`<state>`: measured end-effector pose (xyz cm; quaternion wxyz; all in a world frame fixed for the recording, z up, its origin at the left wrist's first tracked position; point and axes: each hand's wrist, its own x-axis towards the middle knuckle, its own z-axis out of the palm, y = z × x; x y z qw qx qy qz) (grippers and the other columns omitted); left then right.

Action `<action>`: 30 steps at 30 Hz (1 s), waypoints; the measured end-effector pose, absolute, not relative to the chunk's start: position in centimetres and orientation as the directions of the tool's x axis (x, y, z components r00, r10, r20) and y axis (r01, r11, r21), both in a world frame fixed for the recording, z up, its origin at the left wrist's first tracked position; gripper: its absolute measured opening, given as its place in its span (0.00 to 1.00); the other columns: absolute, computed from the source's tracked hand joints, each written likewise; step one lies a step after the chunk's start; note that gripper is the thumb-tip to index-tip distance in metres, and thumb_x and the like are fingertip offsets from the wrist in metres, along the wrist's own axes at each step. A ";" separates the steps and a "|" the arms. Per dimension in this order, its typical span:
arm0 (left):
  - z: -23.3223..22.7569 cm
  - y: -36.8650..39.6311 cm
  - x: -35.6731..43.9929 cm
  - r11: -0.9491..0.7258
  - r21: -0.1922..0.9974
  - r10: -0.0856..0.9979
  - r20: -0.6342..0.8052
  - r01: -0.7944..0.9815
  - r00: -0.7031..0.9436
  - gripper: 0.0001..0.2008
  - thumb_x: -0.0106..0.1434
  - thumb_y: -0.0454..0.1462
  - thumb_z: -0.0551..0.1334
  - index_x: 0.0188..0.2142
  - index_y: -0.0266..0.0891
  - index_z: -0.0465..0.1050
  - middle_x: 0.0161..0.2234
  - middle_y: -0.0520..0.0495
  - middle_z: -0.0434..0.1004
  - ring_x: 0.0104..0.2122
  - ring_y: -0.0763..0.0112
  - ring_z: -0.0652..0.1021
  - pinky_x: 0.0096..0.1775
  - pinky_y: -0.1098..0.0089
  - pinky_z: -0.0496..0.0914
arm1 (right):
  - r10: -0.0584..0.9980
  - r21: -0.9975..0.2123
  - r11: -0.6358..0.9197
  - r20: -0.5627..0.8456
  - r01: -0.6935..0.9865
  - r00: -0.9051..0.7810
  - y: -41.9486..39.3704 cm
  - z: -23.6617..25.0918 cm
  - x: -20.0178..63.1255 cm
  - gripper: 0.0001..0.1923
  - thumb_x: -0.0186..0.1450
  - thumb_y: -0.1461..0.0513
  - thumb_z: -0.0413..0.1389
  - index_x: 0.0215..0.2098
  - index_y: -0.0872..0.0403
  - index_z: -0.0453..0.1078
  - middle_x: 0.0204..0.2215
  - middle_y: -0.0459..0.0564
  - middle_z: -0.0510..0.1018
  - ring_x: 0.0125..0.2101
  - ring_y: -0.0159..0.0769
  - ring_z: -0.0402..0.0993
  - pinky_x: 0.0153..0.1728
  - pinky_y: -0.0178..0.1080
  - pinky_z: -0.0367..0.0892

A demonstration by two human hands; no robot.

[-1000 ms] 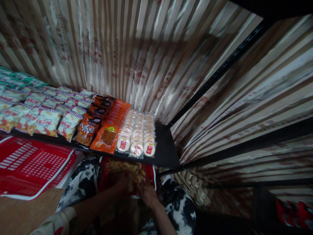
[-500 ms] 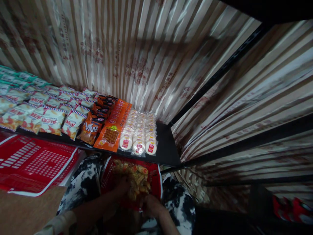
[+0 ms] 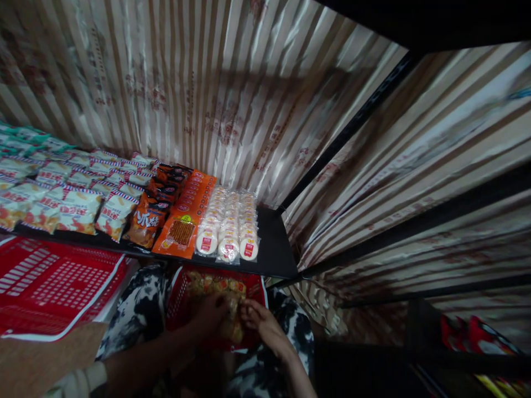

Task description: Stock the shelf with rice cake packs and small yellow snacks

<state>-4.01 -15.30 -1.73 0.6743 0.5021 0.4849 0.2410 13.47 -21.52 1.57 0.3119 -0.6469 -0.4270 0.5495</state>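
Observation:
Between my knees stands a red basket holding several golden snack packets. My left hand reaches in over the packets from the left, its fingertips dark and partly hidden among them. Just right of it, my right hand is over the basket's right side with bent, slightly parted fingers, close to the packets. I see nothing clearly held in it. On the black shelf above the basket stand rows of round white wrapped crackers, beside a flat orange snack bag.
Left along the shelf are dark orange bags, white snack bags and green bags. Another red basket is below at left. A black post slants up before a striped curtain. Red packs sit at lower right.
My right hand has moved up and inward over the packets, and its fingers now show. My left hand has shifted right toward it. The view has turned slightly right.

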 end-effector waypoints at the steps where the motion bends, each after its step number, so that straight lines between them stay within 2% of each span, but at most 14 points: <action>1: -1.1 -15.1 -3.9 0.334 0.932 0.834 -0.363 0.143 0.417 0.09 0.55 0.37 0.57 0.35 0.36 0.70 0.36 0.46 0.78 0.39 0.66 0.76 0.44 0.68 0.68 | 0.892 -0.883 -0.453 -0.449 0.121 0.061 -21.3 2.1 13.3 0.31 0.55 0.40 0.55 0.45 0.53 0.71 0.35 0.52 0.78 0.36 0.39 0.75 0.40 0.42 0.68; 3: 0.3 -14.6 -3.5 0.283 0.953 0.850 -0.300 0.105 0.433 0.08 0.55 0.38 0.56 0.34 0.37 0.68 0.33 0.48 0.76 0.35 0.68 0.75 0.40 0.69 0.69 | 0.890 -0.893 -0.449 -0.445 0.019 0.097 -20.9 3.2 12.8 0.34 0.53 0.38 0.56 0.44 0.54 0.71 0.34 0.52 0.78 0.36 0.39 0.75 0.42 0.42 0.68; 5: 1.6 -14.0 -3.1 0.334 0.941 0.841 -0.321 0.050 0.435 0.08 0.56 0.39 0.56 0.34 0.37 0.67 0.30 0.49 0.74 0.31 0.70 0.75 0.36 0.70 0.69 | 0.891 -0.893 -0.449 -0.449 -0.024 0.069 -20.5 4.1 12.4 0.34 0.52 0.37 0.57 0.44 0.53 0.72 0.34 0.51 0.78 0.36 0.39 0.75 0.42 0.43 0.68; 8: 3.2 -13.1 -2.6 0.351 0.936 0.842 -0.307 -0.019 0.443 0.09 0.55 0.38 0.57 0.35 0.37 0.67 0.29 0.51 0.72 0.30 0.72 0.74 0.35 0.71 0.68 | 0.893 -0.890 -0.444 -0.449 -0.101 0.037 -19.9 4.7 11.8 0.32 0.53 0.38 0.57 0.44 0.52 0.72 0.36 0.51 0.79 0.37 0.39 0.76 0.40 0.42 0.69; 11: 4.3 -12.3 -2.2 0.324 0.945 0.869 -0.277 -0.046 0.411 0.09 0.53 0.37 0.59 0.34 0.36 0.67 0.27 0.52 0.70 0.27 0.73 0.72 0.31 0.72 0.66 | 0.881 -0.869 -0.449 -0.470 -0.207 0.060 -19.4 4.6 11.4 0.28 0.54 0.42 0.59 0.42 0.53 0.72 0.34 0.51 0.79 0.31 0.35 0.76 0.31 0.35 0.69; 15: 4.9 -11.4 -1.6 0.344 0.935 0.873 -0.286 -0.084 0.394 0.07 0.53 0.36 0.59 0.32 0.36 0.67 0.27 0.51 0.70 0.26 0.73 0.71 0.28 0.72 0.65 | 0.866 -0.823 -0.432 -0.493 -0.368 0.086 -19.0 4.7 10.9 0.22 0.55 0.46 0.61 0.38 0.54 0.72 0.30 0.49 0.80 0.20 0.28 0.72 0.19 0.28 0.62; 19: 5.3 -10.8 -1.0 0.364 0.927 0.870 -0.306 -0.087 0.387 0.07 0.53 0.35 0.59 0.33 0.35 0.69 0.27 0.51 0.70 0.26 0.73 0.71 0.27 0.73 0.65 | 0.831 -0.787 -0.428 -0.536 -0.444 0.149 -18.5 5.2 10.8 0.21 0.55 0.49 0.63 0.38 0.55 0.71 0.32 0.51 0.80 0.24 0.31 0.76 0.20 0.28 0.66; 24: 5.8 -10.2 0.0 0.389 0.917 0.868 -0.333 -0.086 0.369 0.03 0.54 0.31 0.58 0.31 0.35 0.68 0.25 0.53 0.69 0.25 0.75 0.72 0.26 0.75 0.66 | 0.805 -0.748 -0.392 -0.561 -0.535 0.194 -17.9 5.7 11.3 0.24 0.53 0.49 0.65 0.38 0.59 0.71 0.31 0.53 0.81 0.24 0.30 0.77 0.23 0.28 0.70; 30: 6.4 -9.2 1.6 0.404 0.911 0.871 -0.357 -0.079 0.337 0.03 0.55 0.30 0.59 0.31 0.36 0.67 0.26 0.54 0.68 0.26 0.75 0.73 0.28 0.74 0.70 | 0.821 -0.759 -0.318 -0.520 -0.568 0.235 -17.7 6.3 12.3 0.24 0.49 0.49 0.68 0.35 0.58 0.72 0.27 0.49 0.79 0.25 0.29 0.76 0.25 0.27 0.70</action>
